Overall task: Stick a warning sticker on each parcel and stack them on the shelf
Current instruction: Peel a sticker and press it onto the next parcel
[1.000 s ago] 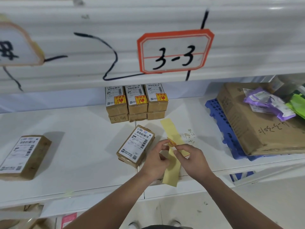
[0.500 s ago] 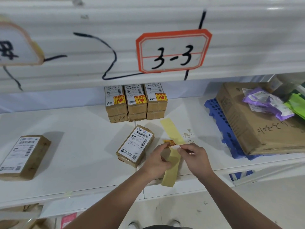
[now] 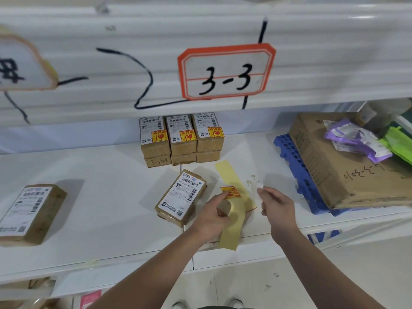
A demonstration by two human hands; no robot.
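Observation:
A brown parcel point(image 3: 180, 195) with a white shipping label lies tilted on the white shelf point(image 3: 111, 175), just left of my hands. My left hand point(image 3: 211, 217) grips a long yellow backing strip point(image 3: 231, 228). A red and yellow warning sticker point(image 3: 230, 192) sits at its raised index fingertip. My right hand point(image 3: 276, 206) is a little to the right and pinches a thin clear scrap of film point(image 3: 258, 192). Another unstickered parcel point(image 3: 29, 212) lies at the far left. At the back, stickered parcels point(image 3: 181, 137) stand in a row stacked two high.
A large cardboard box point(image 3: 347, 166) rests on a blue plastic pallet point(image 3: 294, 166) at the right, with a purple bag point(image 3: 354, 139) and a green bag point(image 3: 399, 143) on top. Small white scraps point(image 3: 253, 179) lie behind my right hand. The upper shelf edge carries a "3-3" tag point(image 3: 226, 72).
My hands have drawn apart. The right hand moved right with the clear scrap, and the warning sticker now sits free at my left index fingertip above the strip.

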